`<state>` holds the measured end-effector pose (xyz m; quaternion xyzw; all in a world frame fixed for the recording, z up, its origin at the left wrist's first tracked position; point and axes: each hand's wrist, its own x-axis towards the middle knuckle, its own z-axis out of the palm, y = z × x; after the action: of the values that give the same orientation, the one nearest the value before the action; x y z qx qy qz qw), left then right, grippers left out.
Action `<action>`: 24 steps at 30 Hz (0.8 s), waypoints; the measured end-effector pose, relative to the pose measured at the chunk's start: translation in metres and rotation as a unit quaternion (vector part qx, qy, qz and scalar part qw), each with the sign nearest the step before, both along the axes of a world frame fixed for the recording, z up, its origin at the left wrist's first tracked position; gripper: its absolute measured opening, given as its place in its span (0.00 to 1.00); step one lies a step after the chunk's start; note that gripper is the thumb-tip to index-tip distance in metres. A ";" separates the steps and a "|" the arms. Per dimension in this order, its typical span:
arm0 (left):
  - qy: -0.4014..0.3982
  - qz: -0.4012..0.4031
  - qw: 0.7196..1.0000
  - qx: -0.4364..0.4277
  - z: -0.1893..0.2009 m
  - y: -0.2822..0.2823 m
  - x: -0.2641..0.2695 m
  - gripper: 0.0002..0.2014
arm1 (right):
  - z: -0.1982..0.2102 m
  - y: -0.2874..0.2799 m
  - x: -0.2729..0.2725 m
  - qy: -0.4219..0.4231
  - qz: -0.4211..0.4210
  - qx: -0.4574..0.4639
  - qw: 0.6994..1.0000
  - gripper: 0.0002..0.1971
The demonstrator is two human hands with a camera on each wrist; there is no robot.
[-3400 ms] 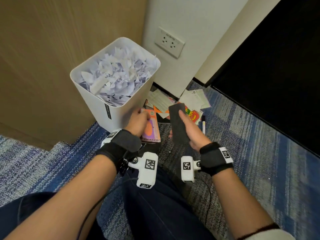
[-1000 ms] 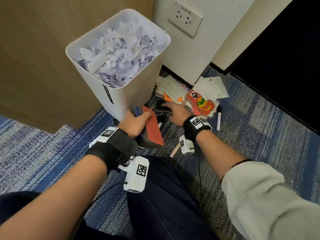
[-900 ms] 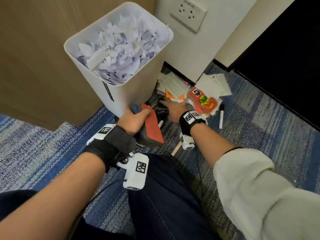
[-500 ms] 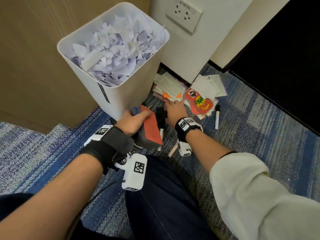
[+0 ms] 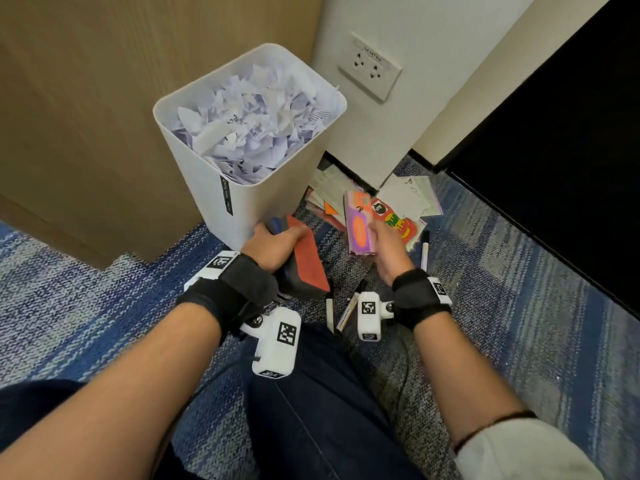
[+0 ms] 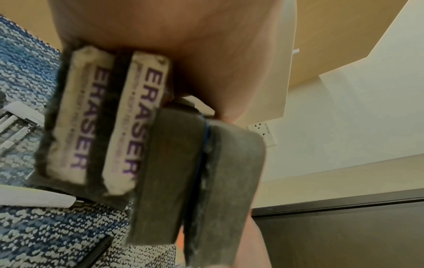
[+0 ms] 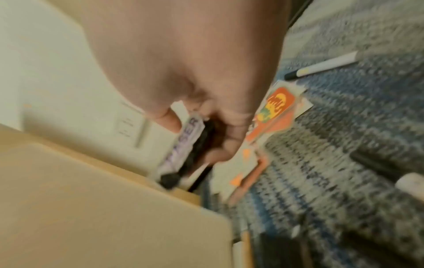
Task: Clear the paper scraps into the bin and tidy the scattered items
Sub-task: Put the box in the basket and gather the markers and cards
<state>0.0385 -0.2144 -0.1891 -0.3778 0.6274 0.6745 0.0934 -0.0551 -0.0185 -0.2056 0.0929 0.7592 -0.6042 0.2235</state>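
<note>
The right hand (image 5: 388,251) had just lifted a pink-and-orange felt-backed board eraser (image 5: 358,225) off the carpet, fingers curled round it. The left hand (image 5: 273,245) still clutched a stack of felt erasers (image 5: 306,263), so gathering looked underway.

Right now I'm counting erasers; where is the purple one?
In the head view the purple eraser is held up in the right hand, right of the bin and above the papers on the carpet.
</note>
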 end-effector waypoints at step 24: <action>0.093 -0.045 0.986 0.129 0.051 0.008 -0.015 0.38 | 0.099 -0.007 0.045 -0.127 0.190 -0.267 0.936 0.22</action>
<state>0.0233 -0.2061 -0.1378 -0.2698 0.5573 0.7771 0.1130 -0.0102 -0.0258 -0.1069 -0.0398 0.5388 -0.7141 0.4452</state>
